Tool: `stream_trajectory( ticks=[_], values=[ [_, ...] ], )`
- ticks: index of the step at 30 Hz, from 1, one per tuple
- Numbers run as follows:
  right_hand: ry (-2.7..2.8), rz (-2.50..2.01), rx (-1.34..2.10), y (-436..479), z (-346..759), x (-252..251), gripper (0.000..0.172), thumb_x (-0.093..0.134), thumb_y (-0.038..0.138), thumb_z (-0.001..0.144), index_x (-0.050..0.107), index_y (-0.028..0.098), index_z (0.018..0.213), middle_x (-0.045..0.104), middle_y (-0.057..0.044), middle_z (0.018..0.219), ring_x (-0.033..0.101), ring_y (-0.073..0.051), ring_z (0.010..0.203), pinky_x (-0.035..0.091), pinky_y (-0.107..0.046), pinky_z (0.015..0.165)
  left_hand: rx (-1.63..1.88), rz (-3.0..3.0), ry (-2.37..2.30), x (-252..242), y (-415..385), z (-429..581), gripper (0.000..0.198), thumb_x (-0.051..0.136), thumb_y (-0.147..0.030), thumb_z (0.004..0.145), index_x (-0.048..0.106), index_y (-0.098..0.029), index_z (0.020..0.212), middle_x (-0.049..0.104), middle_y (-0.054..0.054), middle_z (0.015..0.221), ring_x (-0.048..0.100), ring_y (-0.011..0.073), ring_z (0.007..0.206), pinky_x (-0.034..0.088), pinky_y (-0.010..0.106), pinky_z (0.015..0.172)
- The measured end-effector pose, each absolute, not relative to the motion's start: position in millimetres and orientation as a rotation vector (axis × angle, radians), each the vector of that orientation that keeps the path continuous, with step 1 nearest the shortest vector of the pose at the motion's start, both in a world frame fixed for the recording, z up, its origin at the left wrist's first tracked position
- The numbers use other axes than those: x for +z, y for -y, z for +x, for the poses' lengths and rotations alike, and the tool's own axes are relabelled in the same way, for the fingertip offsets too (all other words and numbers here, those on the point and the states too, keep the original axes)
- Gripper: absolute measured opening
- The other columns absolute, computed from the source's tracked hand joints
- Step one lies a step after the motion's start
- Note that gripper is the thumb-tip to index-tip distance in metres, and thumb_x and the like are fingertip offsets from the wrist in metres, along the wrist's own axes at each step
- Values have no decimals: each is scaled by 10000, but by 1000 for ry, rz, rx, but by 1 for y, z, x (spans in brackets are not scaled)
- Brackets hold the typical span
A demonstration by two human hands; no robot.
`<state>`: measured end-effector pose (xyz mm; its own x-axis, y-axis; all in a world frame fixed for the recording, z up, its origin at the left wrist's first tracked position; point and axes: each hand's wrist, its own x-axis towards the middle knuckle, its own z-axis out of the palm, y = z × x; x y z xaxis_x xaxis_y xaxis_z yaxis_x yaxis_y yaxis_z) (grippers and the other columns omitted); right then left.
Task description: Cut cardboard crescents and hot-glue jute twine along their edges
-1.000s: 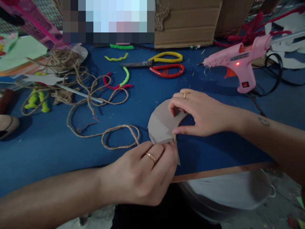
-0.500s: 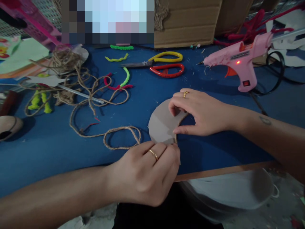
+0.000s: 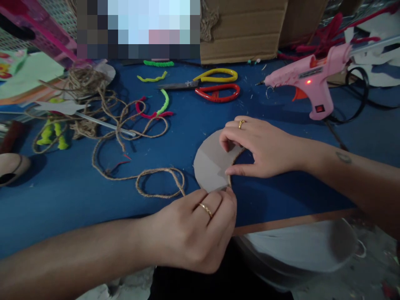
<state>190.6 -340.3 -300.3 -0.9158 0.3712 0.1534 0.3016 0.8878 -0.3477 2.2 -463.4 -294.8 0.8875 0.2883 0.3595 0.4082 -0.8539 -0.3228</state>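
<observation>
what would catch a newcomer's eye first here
The pale cardboard disc in the middle of the blue table stands out first, pinched at its edge by the left hand and the right hand. At the upper right, a pink hot glue gun shows a lit red light. To the left of the disc, loops of jute twine sprawl across the table.

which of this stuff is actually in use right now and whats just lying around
In use: cardboard disc, jute twine along its edge, left hand, right hand

Lying around: pink hot glue gun, scissors, green pipe cleaner, cardboard box
</observation>
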Motion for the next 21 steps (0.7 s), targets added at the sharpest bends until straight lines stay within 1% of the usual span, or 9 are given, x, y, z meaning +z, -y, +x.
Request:
stream_trajectory(
  ticks=[7, 16, 21],
  values=[
    [2859, -495, 428, 342, 191, -301, 512, 549, 657, 738, 458, 171, 867, 507, -53, 844, 407, -176, 744, 311, -317, 730, -452, -2654, 514, -296, 462, 1, 264, 602, -190, 811, 648, 12, 975, 677, 126, 851, 625, 174, 654, 487, 266, 481],
    [2881, -569, 411, 345, 190, -301, 518, 556, 660, 726, 451, 175, 873, 510, -66, 871, 419, -199, 787, 317, -333, 727, -424, -2635, 507, -296, 463, 1, 262, 575, -192, 829, 646, 13, 975, 670, 137, 867, 625, 176, 662, 503, 271, 499],
    [2872, -576, 379, 347, 191, -302, 568, 511, 711, 725, 453, 171, 890, 512, -78, 889, 425, -212, 805, 320, -348, 741, -448, -2637, 502, -296, 462, 2, 256, 592, -180, 815, 648, 14, 973, 673, 136, 862, 626, 179, 645, 496, 272, 485]
  ],
)
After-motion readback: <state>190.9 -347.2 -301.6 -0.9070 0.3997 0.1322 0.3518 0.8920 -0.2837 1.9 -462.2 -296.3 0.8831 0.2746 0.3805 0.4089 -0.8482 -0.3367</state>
